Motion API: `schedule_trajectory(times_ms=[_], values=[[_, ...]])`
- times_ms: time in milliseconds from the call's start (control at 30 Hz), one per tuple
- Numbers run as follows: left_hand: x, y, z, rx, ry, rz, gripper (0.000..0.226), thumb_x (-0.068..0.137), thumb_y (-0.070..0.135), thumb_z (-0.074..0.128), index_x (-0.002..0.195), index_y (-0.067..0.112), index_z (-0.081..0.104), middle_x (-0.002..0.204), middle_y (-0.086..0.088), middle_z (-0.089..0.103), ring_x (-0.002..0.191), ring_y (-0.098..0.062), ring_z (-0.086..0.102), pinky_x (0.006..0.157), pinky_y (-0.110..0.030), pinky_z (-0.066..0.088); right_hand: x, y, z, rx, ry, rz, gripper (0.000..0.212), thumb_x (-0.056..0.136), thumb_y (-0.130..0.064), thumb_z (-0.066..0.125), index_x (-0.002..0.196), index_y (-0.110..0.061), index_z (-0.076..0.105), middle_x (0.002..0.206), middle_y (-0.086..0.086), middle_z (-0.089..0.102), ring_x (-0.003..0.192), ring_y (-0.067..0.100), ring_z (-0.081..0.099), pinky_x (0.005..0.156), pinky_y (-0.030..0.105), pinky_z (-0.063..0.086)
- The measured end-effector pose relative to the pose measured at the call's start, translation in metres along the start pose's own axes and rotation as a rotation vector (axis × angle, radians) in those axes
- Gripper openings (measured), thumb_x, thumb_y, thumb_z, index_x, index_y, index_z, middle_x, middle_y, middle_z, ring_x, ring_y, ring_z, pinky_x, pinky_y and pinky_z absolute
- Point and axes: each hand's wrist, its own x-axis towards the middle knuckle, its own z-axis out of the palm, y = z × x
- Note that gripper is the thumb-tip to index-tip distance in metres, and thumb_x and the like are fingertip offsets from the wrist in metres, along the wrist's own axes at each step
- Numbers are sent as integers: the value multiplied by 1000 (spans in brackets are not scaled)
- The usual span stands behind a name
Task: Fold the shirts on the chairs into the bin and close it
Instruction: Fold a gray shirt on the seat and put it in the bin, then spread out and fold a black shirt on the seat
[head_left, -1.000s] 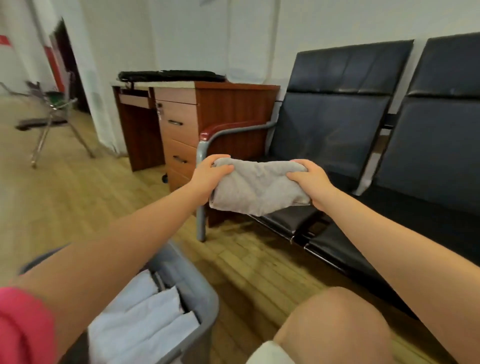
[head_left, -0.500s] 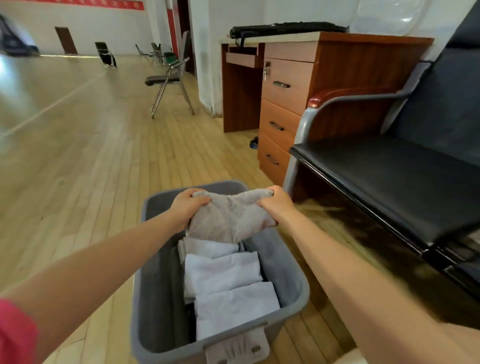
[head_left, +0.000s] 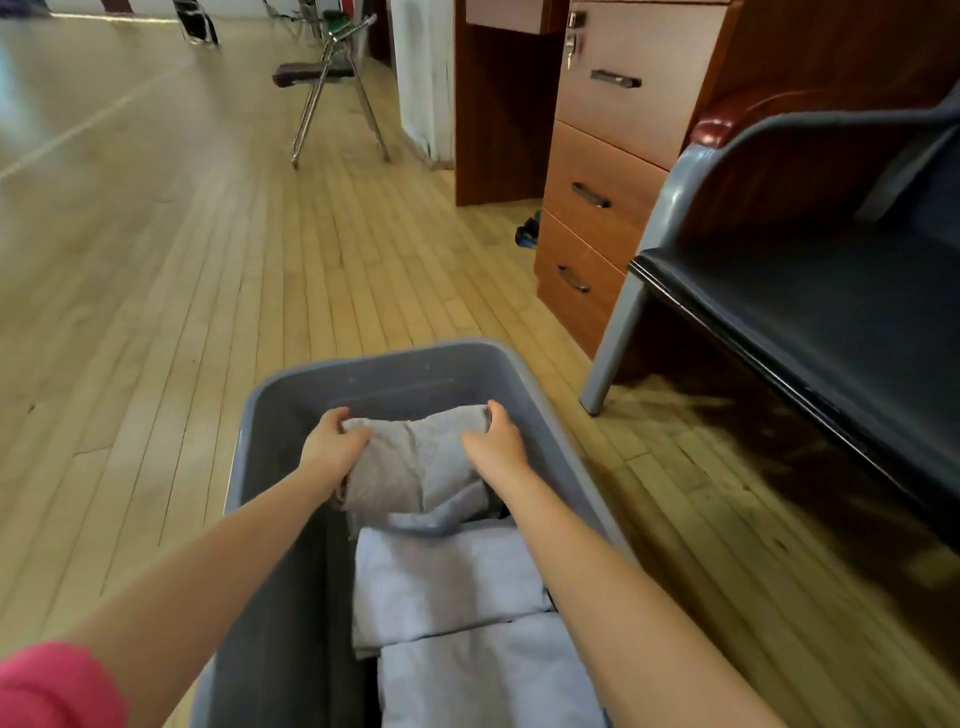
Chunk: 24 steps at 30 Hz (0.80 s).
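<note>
**Last fold going in — and a few ways it could come undone**

At the far left of the frame there is only bare wooden floor, with a folding chair standing at the upper middle, well apart from the work.

Lower centre sits the grey bin, open, with no lid anywhere in view. The left hand has its fingers curled over the left end of the grey folded shirt, thumb on top, gripping it. The shirt is inside the bin at its far end, riding on the pale folded shirts stacked nearer the camera. The right hand clamps the shirt's right end in the same way, fingers wrapped over the edge.

My worry is the release. The bundle looks loosely rolled, not flat; if both hands let go at once it may spring open and spill over the pale pile. Its lower edge already overlaps the nearest pale shirt, so pressing it down could drag that fold askew. It also looks humped above its neighbours, and a high hump might keep a lid from seating. Whether it touches the bin's floor I cannot tell.

To the right stand the wooden drawer unit and the black chair seat, the part I can see bare of shirts. The lid must be found out of view, which means turning away from a stack that may not have settled.
</note>
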Motion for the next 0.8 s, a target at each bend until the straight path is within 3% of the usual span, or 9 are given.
schedule_trajectory(times_ms=[133, 200, 333, 500, 633, 800], values=[[20, -29, 5, 402, -71, -121, 55, 97, 36, 49, 144, 10, 35, 135, -21, 46, 119, -39, 49, 91, -42, 43, 9, 20, 10, -169, -94, 100, 65, 92, -21, 51, 151, -14, 24, 149, 15, 35, 131, 34, 42, 102, 39, 42], [20, -34, 10, 404, -116, -110, 53, 97, 33, 50, 143, 8, 38, 137, -19, 48, 120, -38, 50, 94, -41, 45, 4, 30, 8, -292, -110, 42, 54, 93, -22, 52, 144, -14, 37, 141, 14, 43, 124, 34, 48, 99, 41, 45], [2, -7, 26, 320, -141, 93, 42, 97, 23, 50, 136, 9, 51, 134, -13, 56, 119, -30, 54, 97, -36, 45, -20, 24, -21, -286, -75, -109, 34, 94, -25, 53, 127, -18, 57, 123, 3, 60, 111, 23, 57, 93, 39, 50], [-57, 82, 53, 5, -180, 284, 32, 94, 22, 47, 124, 23, 56, 116, -4, 63, 90, -23, 62, 85, -40, 54, -67, -8, -101, -267, 147, -286, 19, 94, -16, 51, 104, -17, 67, 95, -4, 63, 96, 15, 60, 75, 23, 40], [-141, 166, 77, -174, -342, 468, 23, 96, 22, 47, 117, 25, 57, 93, 1, 62, 77, -16, 59, 74, -35, 52, -124, -9, -192, -267, 343, -305, 17, 92, -16, 54, 101, -14, 68, 89, -3, 64, 87, 15, 61, 79, 28, 47], [-263, 247, 124, -282, -600, 634, 24, 97, 17, 47, 119, 22, 56, 104, -1, 59, 72, -8, 57, 64, -23, 48, -226, 24, -303, 18, 622, -211, 15, 92, -11, 52, 97, -19, 64, 85, 1, 66, 65, 9, 61, 57, 20, 47]])
